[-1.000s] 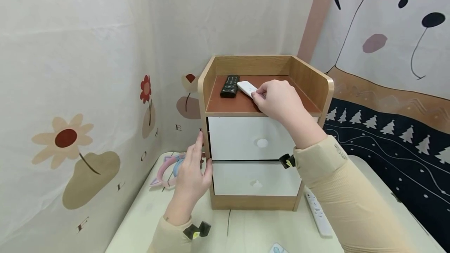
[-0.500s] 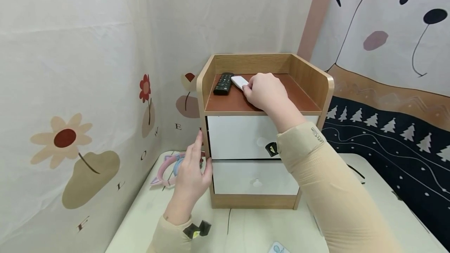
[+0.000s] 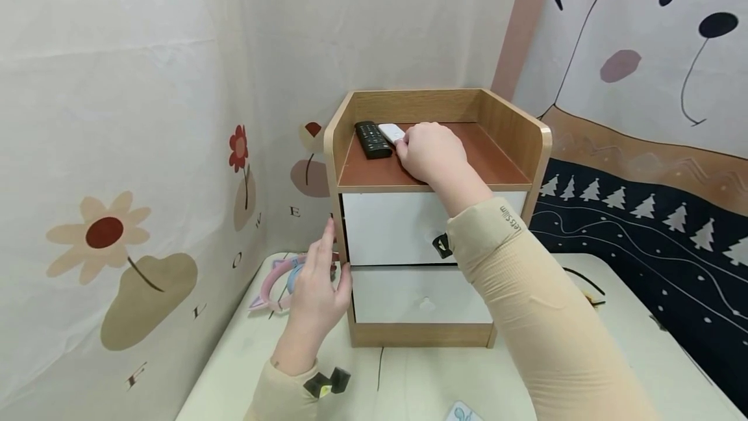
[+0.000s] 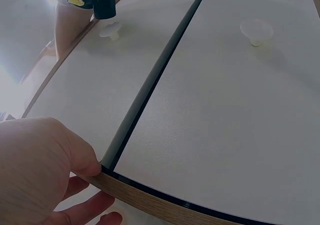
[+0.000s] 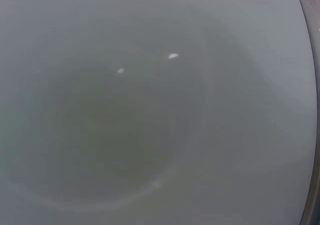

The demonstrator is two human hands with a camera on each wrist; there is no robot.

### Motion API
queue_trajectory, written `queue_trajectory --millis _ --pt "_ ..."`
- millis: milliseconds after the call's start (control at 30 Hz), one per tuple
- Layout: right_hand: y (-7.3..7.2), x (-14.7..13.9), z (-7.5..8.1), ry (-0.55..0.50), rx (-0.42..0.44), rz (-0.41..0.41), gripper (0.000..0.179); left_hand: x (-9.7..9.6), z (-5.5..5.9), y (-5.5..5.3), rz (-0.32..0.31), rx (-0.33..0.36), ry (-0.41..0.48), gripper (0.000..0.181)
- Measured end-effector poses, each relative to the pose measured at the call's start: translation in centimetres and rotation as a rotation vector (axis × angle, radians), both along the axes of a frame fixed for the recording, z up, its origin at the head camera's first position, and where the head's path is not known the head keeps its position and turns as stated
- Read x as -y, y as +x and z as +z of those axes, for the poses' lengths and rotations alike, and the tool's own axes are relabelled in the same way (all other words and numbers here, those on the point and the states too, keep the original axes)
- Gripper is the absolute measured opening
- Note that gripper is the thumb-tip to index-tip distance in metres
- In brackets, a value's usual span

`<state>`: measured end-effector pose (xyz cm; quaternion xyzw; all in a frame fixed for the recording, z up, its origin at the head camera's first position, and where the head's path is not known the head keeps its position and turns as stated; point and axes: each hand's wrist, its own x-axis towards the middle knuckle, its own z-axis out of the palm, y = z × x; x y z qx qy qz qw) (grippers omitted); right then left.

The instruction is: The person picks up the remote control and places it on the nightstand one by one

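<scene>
My right hand (image 3: 434,153) pinches a white remote control (image 3: 390,132) on the brown top of a small wooden cabinet (image 3: 422,335). Only the far end of the white remote shows; my fingers cover the rest. Right beside it on the left lies a black remote control (image 3: 373,140), its far end angled left. My left hand (image 3: 320,288) rests against the cabinet's left side with its fingers straight. In the left wrist view, the thumb lies at the front edge by the gap between two white drawers (image 4: 200,100). A pale, blurred surface fills the right wrist view.
Raised wooden walls edge the cabinet top at the back and sides. A pink and blue headband-like item (image 3: 280,281) lies left of the cabinet on the pale table (image 3: 245,356). A small card-like item (image 3: 461,412) lies at the front. Printed curtains (image 3: 146,115) stand close behind and left.
My right hand has moved left with the white remote. The black remote has shifted left and turned, its far end now pointing leftward. My left hand has stayed put.
</scene>
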<state>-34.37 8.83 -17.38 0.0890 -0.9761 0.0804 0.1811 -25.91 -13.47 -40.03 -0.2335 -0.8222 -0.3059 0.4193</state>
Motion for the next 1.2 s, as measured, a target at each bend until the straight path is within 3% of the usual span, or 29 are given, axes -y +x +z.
queue_trajectory --millis 367,733,933,1067,1200 --pt "0.4 -0.1 -0.1 0.091 0.036 0.001 0.046 -0.1 0.0 0.0 0.015 -0.006 -0.019 0.092" --pt "1.5 -0.5 -0.6 -0.035 0.011 -0.011 0.053 0.0 0.0 0.1 0.004 -0.006 -0.017 0.092" --pt "3.0 -1.6 -1.2 -0.133 -0.014 -0.011 0.052 0.0 -0.1 0.0 0.009 -0.015 -0.018 0.092" --pt "4.2 -2.4 -2.1 -0.204 -0.063 -0.003 0.051 0.0 -0.1 0.0 0.012 -0.021 -0.02 0.092" --pt "5.3 -3.1 -3.6 -0.241 -0.225 0.04 0.046 0.0 -0.2 0.0 0.012 -0.02 -0.019 0.092"
